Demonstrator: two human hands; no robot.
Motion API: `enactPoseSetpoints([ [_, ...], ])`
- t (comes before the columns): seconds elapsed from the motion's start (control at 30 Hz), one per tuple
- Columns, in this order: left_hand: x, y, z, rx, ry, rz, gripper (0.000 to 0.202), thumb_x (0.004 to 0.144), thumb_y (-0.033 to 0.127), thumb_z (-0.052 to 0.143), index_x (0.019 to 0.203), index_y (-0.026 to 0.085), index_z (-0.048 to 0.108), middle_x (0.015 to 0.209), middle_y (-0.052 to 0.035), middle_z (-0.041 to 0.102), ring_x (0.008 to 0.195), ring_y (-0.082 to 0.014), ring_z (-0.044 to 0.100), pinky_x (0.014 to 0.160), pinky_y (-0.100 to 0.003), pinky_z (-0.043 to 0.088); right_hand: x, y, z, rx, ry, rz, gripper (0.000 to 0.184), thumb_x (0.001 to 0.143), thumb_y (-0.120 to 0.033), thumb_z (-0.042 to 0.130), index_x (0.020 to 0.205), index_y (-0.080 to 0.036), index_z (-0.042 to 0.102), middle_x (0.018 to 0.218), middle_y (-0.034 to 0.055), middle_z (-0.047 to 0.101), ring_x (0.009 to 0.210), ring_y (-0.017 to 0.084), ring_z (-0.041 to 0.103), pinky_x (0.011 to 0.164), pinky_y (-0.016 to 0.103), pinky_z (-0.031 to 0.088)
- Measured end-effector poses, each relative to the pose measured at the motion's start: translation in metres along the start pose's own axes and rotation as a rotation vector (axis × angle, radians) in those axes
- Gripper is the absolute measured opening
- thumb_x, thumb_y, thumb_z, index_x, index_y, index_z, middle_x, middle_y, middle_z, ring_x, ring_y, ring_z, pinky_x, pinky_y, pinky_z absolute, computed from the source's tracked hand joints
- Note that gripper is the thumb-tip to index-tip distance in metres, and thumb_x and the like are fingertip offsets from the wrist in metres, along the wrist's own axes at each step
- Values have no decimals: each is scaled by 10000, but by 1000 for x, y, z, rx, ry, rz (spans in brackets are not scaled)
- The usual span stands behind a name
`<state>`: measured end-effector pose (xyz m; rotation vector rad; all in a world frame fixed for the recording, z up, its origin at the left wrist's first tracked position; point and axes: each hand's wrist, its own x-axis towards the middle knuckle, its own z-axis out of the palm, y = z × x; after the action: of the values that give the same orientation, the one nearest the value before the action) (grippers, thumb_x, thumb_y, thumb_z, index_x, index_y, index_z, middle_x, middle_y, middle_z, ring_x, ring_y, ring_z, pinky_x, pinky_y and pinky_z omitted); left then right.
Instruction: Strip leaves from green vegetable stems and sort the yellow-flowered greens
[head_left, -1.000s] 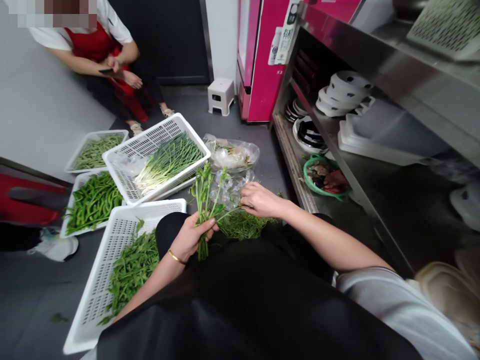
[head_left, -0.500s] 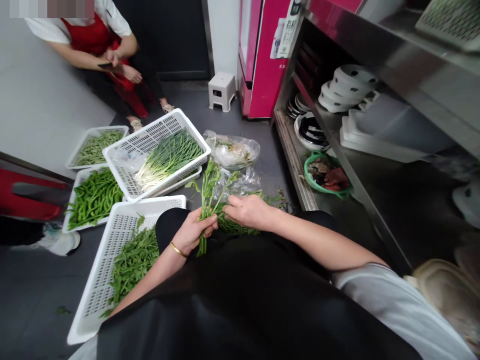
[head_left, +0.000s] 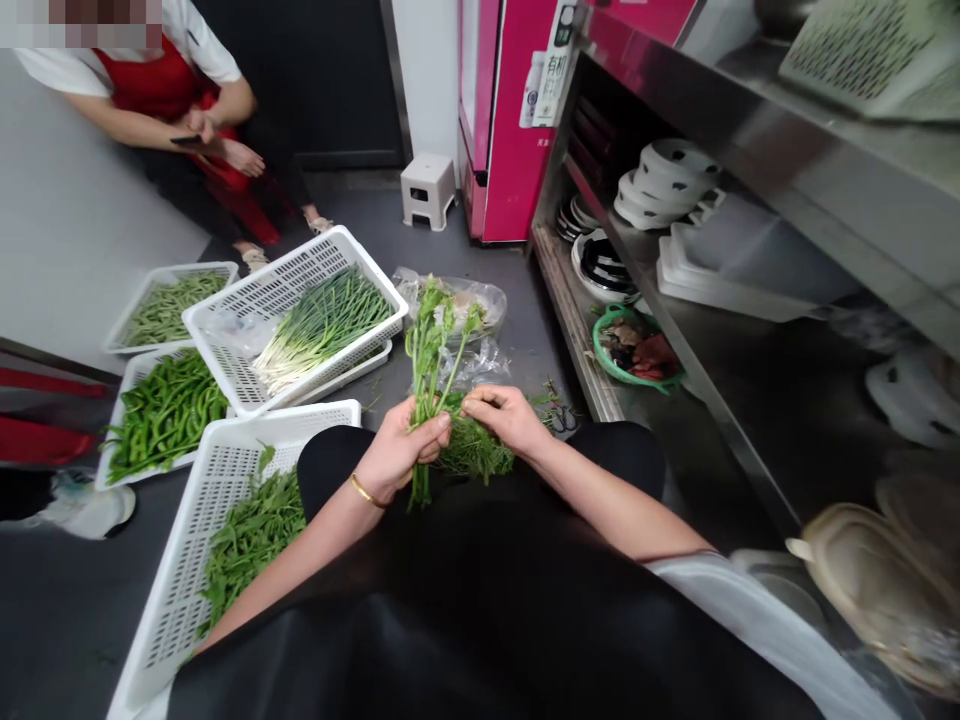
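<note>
My left hand (head_left: 401,450) is closed around a bunch of leafy green stems (head_left: 429,350), held upright above my lap with the leaves at the top. Just to its right, my right hand (head_left: 510,415) has thumb and forefinger pinched together, apart from the main stems. Whatever lies in that pinch is too small to make out. Below both hands is a heap of loose greens (head_left: 476,455). Beside my left forearm stands a white perforated basket (head_left: 169,570) holding picked leafy greens (head_left: 251,540).
White baskets of green peppers (head_left: 161,405), scallions (head_left: 326,325) and green beans (head_left: 176,305) stand at the left. Plastic bags (head_left: 480,365) lie ahead. A steel shelf (head_left: 720,370) runs along the right. A co-worker in a red apron (head_left: 154,85) is at the back left.
My left hand has raised the bunch slightly and holds it more upright. My right hand has drawn a little away from the stems. The camera view has turned slightly right.
</note>
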<state>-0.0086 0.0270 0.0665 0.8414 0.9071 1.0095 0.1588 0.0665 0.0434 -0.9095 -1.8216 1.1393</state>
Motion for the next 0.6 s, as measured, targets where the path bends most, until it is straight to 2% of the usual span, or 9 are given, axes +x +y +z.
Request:
enactPoseSetpoints([
  [0.07, -1, -1, 0, 12, -7, -39, 260, 738, 267, 676, 744, 154, 442, 535, 44, 503, 362, -3, 273, 361, -143, 171, 1, -4, -13, -147, -133, -139, 233, 855, -322, 508, 733, -151, 607, 700, 16, 557, 676, 112, 503, 649, 239, 405],
  [0.13, -5, -3, -3, 11, -34, -113, 270, 735, 270, 680, 734, 155, 435, 528, 46, 499, 360, -2, 275, 358, -137, 165, 2, -10, -34, -241, -149, -253, 213, 857, -311, 505, 738, -164, 602, 712, 19, 547, 687, 117, 494, 648, 245, 402],
  [0.17, -7, -5, -5, 4, -40, -138, 273, 733, 271, 682, 732, 155, 434, 524, 49, 494, 358, 0, 275, 358, -134, 163, 3, -13, -46, -251, -76, -264, 221, 870, -310, 483, 737, -169, 589, 708, 17, 536, 674, 115, 488, 636, 245, 400],
  [0.27, -11, -7, -8, -12, -4, -140, 280, 722, 267, 691, 726, 153, 435, 522, 54, 495, 352, 4, 288, 353, -125, 174, 10, -23, -77, -243, 254, -196, 273, 915, -306, 390, 712, -179, 521, 700, 8, 504, 632, 107, 473, 602, 244, 395],
  [0.33, -10, -8, -8, 21, 28, -144, 274, 707, 264, 702, 730, 147, 455, 540, 35, 533, 367, -14, 365, 350, -127, 234, 15, -28, -83, -315, 265, -235, 266, 922, -298, 376, 721, -178, 502, 734, 18, 513, 678, 114, 494, 623, 247, 398],
  [0.4, -8, -8, -8, 82, 26, -165, 266, 687, 264, 718, 743, 133, 493, 592, -3, 589, 435, -59, 487, 375, -148, 344, 19, -30, -76, -492, 136, -347, 249, 921, -292, 383, 748, -168, 512, 755, 33, 533, 720, 123, 505, 634, 247, 390],
  [0.47, -7, -7, -7, 126, 3, -180, 266, 669, 260, 732, 784, 120, 537, 652, -32, 628, 529, -109, 574, 435, -190, 445, 20, -29, -60, -731, -44, -454, 241, 924, -304, 376, 825, -153, 535, 758, 42, 550, 674, 119, 491, 566, 238, 345],
  [0.53, -7, -5, -8, 132, -25, -189, 271, 667, 254, 734, 830, 108, 575, 713, -56, 653, 620, -150, 621, 506, -235, 508, 20, -26, -46, -953, -227, -524, 235, 928, -287, 360, 903, -145, 546, 764, 44, 562, 614, 113, 466, 499, 242, 269],
  [0.6, -8, -4, -12, 114, -54, -217, 274, 685, 260, 721, 870, 96, 603, 797, -92, 674, 718, -190, 646, 573, -277, 538, 20, -23, -42, -1100, -375, -561, 215, 921, -215, 346, 928, -150, 551, 779, 45, 569, 594, 109, 457, 482, 250, 217],
])
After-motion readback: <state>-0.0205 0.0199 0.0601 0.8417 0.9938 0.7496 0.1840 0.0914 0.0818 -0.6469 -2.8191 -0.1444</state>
